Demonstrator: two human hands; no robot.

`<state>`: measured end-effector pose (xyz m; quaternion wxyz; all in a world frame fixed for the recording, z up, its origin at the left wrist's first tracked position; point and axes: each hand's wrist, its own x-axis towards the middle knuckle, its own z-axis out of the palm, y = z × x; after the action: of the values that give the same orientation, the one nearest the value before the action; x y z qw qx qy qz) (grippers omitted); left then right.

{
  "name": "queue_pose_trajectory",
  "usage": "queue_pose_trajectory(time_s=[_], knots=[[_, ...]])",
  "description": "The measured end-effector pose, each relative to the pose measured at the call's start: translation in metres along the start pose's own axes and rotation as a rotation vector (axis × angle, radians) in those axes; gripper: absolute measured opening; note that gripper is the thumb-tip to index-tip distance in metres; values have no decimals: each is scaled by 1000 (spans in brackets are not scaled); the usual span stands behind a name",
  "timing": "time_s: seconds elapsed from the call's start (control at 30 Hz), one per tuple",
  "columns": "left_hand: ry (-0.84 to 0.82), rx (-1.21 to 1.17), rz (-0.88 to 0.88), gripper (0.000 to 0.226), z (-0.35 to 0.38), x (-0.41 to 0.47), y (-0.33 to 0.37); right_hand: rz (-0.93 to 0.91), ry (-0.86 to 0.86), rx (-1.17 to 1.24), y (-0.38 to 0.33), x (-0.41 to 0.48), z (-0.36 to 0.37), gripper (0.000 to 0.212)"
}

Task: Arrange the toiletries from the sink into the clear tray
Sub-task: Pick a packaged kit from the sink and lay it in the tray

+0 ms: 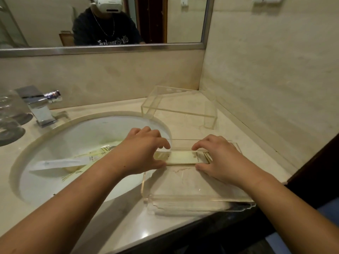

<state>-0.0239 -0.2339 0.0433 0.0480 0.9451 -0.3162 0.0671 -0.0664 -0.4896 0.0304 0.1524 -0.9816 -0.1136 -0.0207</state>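
A clear acrylic tray (194, 199) sits on the counter to the right of the white sink (55, 184). A cream toiletry packet (183, 157) lies flat in the tray's far part. My left hand (141, 149) pinches its left end and my right hand (218, 158) pinches its right end. Several more packets lie in the sink: a long white one (55, 163) on top and cream ones (95, 154) under it, partly hidden by my left forearm.
A clear acrylic stand (176, 105) is upside down in the back right corner. A chrome faucet (38, 107) stands behind the sink, with glassware (9, 114) at the far left. The counter's front edge runs just below the tray. A mirror hangs above.
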Motion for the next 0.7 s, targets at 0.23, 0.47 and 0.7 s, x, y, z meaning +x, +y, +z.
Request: queue_pose_trajectory(time_s=[0.23, 0.47, 0.7], knots=[[2, 24, 22, 29, 2, 4, 7, 20, 49, 43, 1, 3, 9, 25], [39, 10, -14, 26, 9, 2, 8, 26, 140, 54, -1, 3, 14, 22], [25, -4, -13, 26, 11, 2, 5, 24, 123, 46, -2, 3, 12, 26]])
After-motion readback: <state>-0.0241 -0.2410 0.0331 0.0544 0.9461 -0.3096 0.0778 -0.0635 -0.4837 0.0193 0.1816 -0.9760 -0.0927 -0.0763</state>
